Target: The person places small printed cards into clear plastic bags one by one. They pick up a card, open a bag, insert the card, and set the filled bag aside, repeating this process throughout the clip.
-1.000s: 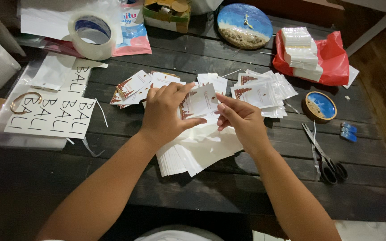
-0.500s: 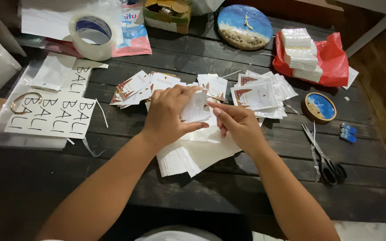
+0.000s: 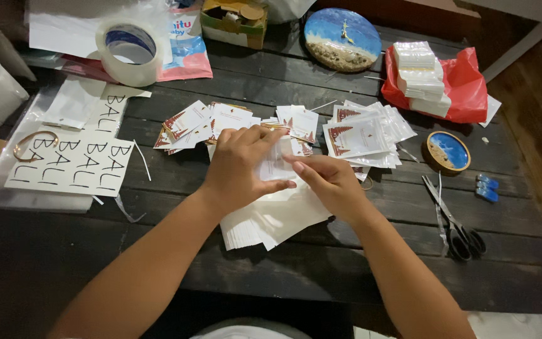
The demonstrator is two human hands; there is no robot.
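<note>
My left hand (image 3: 239, 168) and my right hand (image 3: 327, 183) meet over the middle of a dark plank table (image 3: 321, 263). Between their fingertips they pinch one small clear plastic sleeve (image 3: 275, 167) with a white card in it. Under the hands lies a fanned pile of white sleeves (image 3: 268, 221). Behind them several small white cards with a red pattern (image 3: 189, 122) are spread out, and a stack of filled sleeves (image 3: 362, 135) sits to the right.
A tape roll (image 3: 130, 50) and a lettered sheet (image 3: 73, 160) with a bangle (image 3: 32, 143) lie left. Scissors (image 3: 456, 226), a small round blue dish (image 3: 448, 150), a red bag (image 3: 465, 85) with white packets and a round painted plaque (image 3: 341, 39) are right.
Both hands stay in place over the pile; the fingers have shifted slightly on the small sleeve, with my right fingertips now pressing closer to the left thumb.
</note>
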